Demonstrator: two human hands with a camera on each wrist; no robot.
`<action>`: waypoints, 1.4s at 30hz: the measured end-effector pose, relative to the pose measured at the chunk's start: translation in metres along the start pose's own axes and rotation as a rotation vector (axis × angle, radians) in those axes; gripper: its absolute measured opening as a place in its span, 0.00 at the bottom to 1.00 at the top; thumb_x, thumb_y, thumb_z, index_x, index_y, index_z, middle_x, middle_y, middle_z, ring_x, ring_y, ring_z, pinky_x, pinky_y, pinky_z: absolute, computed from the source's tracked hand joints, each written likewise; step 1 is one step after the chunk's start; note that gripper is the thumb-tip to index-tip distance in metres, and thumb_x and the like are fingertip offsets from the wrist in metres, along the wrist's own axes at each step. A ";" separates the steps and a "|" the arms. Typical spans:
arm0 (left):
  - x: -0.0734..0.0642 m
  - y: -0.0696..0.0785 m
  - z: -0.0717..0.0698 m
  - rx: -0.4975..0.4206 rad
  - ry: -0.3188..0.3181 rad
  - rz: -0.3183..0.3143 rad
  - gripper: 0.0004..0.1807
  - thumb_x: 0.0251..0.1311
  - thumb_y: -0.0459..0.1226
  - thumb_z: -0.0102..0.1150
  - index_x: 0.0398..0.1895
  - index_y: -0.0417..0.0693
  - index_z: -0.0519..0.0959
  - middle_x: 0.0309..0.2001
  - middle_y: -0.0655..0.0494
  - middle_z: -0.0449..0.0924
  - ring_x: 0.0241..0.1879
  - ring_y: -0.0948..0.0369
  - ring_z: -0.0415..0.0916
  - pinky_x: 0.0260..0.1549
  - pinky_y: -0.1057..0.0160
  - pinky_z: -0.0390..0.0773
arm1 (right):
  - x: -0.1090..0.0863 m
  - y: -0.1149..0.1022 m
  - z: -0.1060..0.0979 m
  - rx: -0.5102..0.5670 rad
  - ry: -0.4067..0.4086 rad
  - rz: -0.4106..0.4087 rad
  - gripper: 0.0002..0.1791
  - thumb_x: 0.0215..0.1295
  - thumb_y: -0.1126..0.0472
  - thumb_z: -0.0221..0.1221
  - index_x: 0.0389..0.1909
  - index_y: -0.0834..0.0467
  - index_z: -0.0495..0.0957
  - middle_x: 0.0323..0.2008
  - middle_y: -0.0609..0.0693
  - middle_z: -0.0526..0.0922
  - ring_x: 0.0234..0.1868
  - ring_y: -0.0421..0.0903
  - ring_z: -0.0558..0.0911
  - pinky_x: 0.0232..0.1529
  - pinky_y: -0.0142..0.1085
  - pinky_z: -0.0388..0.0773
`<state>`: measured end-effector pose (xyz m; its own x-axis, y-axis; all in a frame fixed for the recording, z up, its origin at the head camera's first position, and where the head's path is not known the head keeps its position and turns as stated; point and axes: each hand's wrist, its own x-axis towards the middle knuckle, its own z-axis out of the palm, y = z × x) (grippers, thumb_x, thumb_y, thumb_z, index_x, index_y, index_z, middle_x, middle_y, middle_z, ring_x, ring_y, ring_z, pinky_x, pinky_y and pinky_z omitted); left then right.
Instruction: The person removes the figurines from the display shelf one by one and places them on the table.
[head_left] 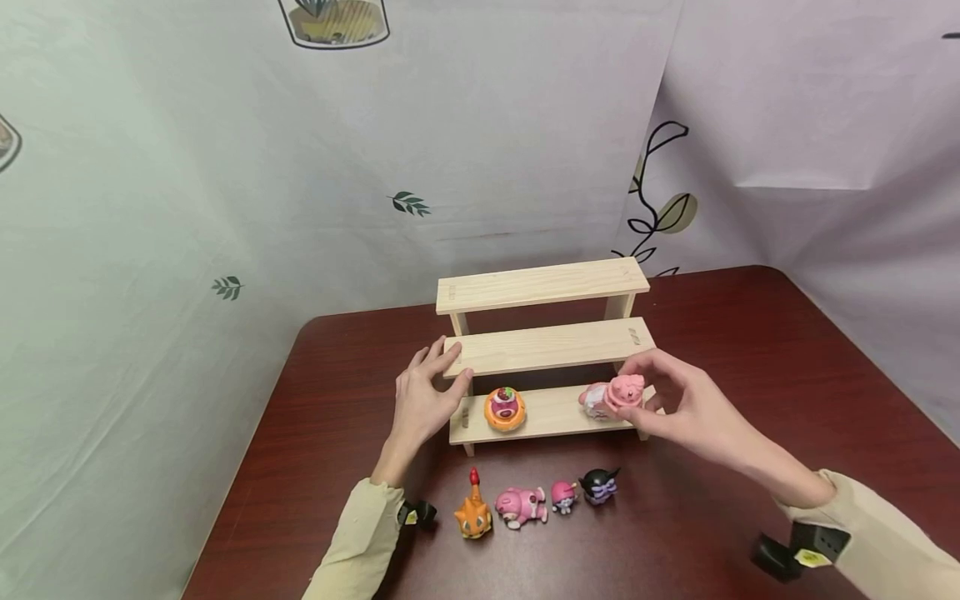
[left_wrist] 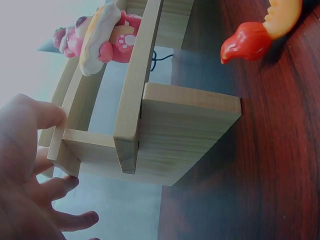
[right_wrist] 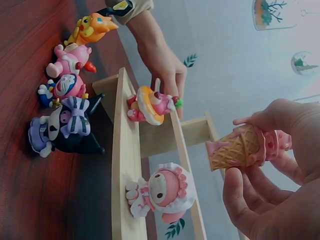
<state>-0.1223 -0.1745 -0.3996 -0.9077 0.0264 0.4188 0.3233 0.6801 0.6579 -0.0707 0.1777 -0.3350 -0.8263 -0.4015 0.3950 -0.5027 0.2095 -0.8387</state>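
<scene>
My right hand (head_left: 693, 412) pinches a pink ice-cream-cone figurine (right_wrist: 237, 148) between thumb and fingers, in front of the right end of a three-step wooden display shelf (head_left: 551, 348). Below it on the lowest step stands a pink figurine in a white hood (right_wrist: 167, 189), partly hidden in the head view. A pink figurine with an orange ring (head_left: 505, 409) stands toward that step's left end. My left hand (head_left: 425, 398) grips the left end of the middle step, its thumb at the front edge; the other fingers are spread around the end in the left wrist view.
Before the shelf on the dark red table (head_left: 330, 467) lie an orange figurine with a red-tipped tail (head_left: 474, 512), a pink bear figurine (head_left: 521, 506), a small pink-capped figurine (head_left: 563, 496) and a black-hooded figurine with a purple bow (head_left: 599, 486). A patterned white cloth (head_left: 525, 150) hangs behind.
</scene>
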 end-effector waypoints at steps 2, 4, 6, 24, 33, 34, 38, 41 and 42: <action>0.000 0.000 0.000 -0.001 -0.002 -0.001 0.26 0.61 0.46 0.65 0.62 0.50 0.81 0.67 0.46 0.71 0.69 0.40 0.61 0.61 0.32 0.53 | -0.003 0.001 0.000 -0.004 0.006 -0.002 0.23 0.53 0.77 0.69 0.48 0.60 0.76 0.38 0.51 0.79 0.22 0.45 0.80 0.22 0.34 0.76; 0.000 -0.001 0.000 -0.004 -0.004 -0.003 0.26 0.61 0.46 0.65 0.62 0.50 0.81 0.68 0.46 0.71 0.69 0.40 0.61 0.61 0.32 0.53 | -0.006 0.002 0.000 -0.023 0.016 -0.002 0.23 0.52 0.77 0.69 0.48 0.59 0.76 0.39 0.50 0.79 0.23 0.43 0.80 0.23 0.33 0.76; 0.000 -0.001 0.000 -0.004 -0.005 -0.005 0.26 0.61 0.46 0.65 0.62 0.50 0.80 0.68 0.47 0.71 0.69 0.40 0.60 0.61 0.32 0.53 | -0.008 0.003 0.000 -0.035 0.023 -0.002 0.24 0.51 0.77 0.70 0.47 0.59 0.77 0.39 0.50 0.79 0.25 0.42 0.80 0.24 0.32 0.76; 0.001 -0.001 0.000 -0.013 0.000 0.003 0.26 0.61 0.45 0.65 0.62 0.50 0.80 0.68 0.48 0.71 0.69 0.39 0.61 0.62 0.32 0.53 | -0.029 0.013 -0.002 -0.045 0.054 0.077 0.23 0.50 0.78 0.71 0.46 0.60 0.76 0.36 0.51 0.79 0.28 0.43 0.81 0.31 0.32 0.80; 0.001 -0.001 0.000 -0.010 0.002 0.004 0.25 0.61 0.45 0.65 0.62 0.50 0.81 0.67 0.47 0.71 0.69 0.39 0.61 0.61 0.32 0.54 | -0.040 0.023 0.003 -0.091 0.059 0.054 0.25 0.48 0.77 0.72 0.44 0.56 0.76 0.35 0.48 0.79 0.28 0.42 0.80 0.31 0.30 0.77; 0.001 0.000 0.000 -0.009 0.001 0.002 0.25 0.61 0.45 0.65 0.62 0.50 0.81 0.68 0.48 0.71 0.69 0.40 0.61 0.61 0.32 0.54 | -0.041 0.024 0.004 -0.092 0.057 0.043 0.25 0.47 0.77 0.72 0.44 0.56 0.76 0.35 0.47 0.79 0.28 0.42 0.80 0.31 0.30 0.77; 0.001 0.000 0.000 -0.007 0.001 0.000 0.25 0.61 0.45 0.65 0.62 0.50 0.81 0.68 0.49 0.71 0.69 0.40 0.61 0.61 0.32 0.54 | -0.045 0.029 0.008 -0.079 0.044 0.034 0.26 0.46 0.77 0.72 0.44 0.56 0.76 0.35 0.48 0.79 0.28 0.42 0.79 0.30 0.31 0.77; 0.001 0.000 0.000 -0.005 0.005 0.003 0.26 0.61 0.45 0.65 0.62 0.50 0.81 0.68 0.49 0.71 0.68 0.40 0.61 0.61 0.31 0.55 | -0.047 0.032 0.010 -0.060 0.037 0.042 0.25 0.47 0.77 0.72 0.44 0.57 0.76 0.35 0.48 0.79 0.28 0.42 0.79 0.30 0.31 0.78; 0.001 -0.001 0.000 -0.006 0.006 0.004 0.25 0.61 0.45 0.66 0.62 0.50 0.81 0.68 0.49 0.71 0.68 0.40 0.61 0.61 0.31 0.55 | -0.048 0.033 0.010 -0.055 0.035 0.043 0.25 0.47 0.77 0.72 0.44 0.57 0.76 0.35 0.49 0.79 0.28 0.42 0.80 0.30 0.31 0.78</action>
<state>-0.1233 -0.1748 -0.3996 -0.9047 0.0248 0.4252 0.3286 0.6759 0.6597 -0.0447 0.1945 -0.3855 -0.8556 -0.3593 0.3725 -0.4785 0.2747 -0.8340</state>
